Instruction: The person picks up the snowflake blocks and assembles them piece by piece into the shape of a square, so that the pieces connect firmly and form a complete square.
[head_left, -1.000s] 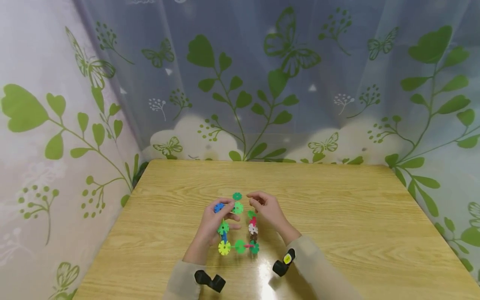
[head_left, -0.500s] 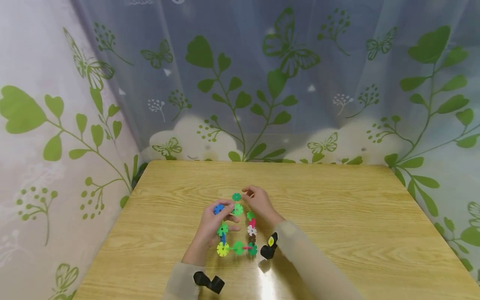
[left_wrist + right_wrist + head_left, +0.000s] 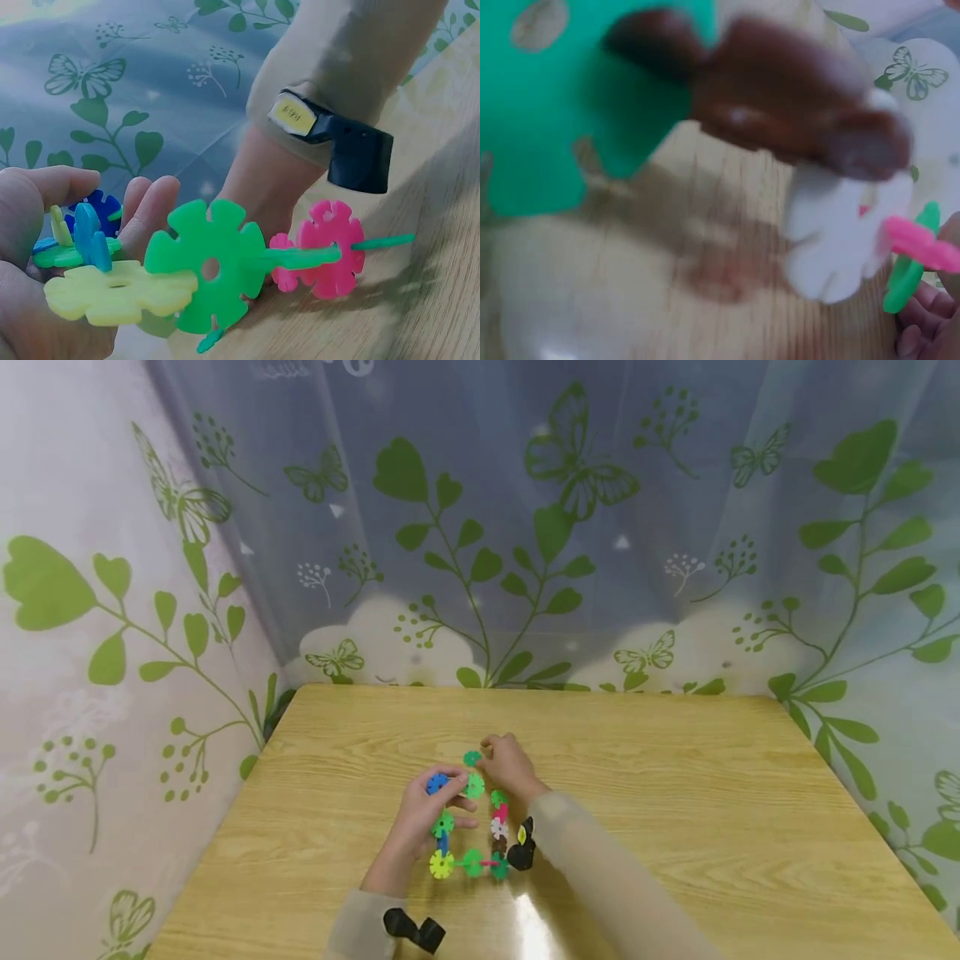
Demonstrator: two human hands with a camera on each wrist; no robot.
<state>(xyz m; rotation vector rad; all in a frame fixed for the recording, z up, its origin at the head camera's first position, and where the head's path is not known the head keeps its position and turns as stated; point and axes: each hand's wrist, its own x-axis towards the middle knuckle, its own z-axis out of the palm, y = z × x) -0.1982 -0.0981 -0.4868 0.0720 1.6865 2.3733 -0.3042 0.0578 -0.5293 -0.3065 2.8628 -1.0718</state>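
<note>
My left hand [image 3: 420,810] pinches the upper left of a square-cornered chain of notched plastic flower discs, near a blue disc [image 3: 437,784] and a light green disc [image 3: 474,786]. The chain runs down past a yellow disc [image 3: 442,864], across to a dark green disc [image 3: 498,866], then up through brown, a white disc [image 3: 499,827] and pink to a green disc [image 3: 498,797]. Beyond it sits a separate teal disc [image 3: 471,759]. My right hand [image 3: 510,766] has its bent fingertips right at that disc's edge; I cannot tell whether they grip it.
A wooden table [image 3: 637,760] lies under everything. Patterned curtains [image 3: 480,527] stand behind and at both sides. Black wrist cameras sit on the left sleeve [image 3: 360,910] and right sleeve [image 3: 600,860], the right one close beside the chain.
My right hand has moved left from over the chain's right end to the teal disc, its forearm swinging inward. My left hand keeps its hold on the chain, nearly still.
</note>
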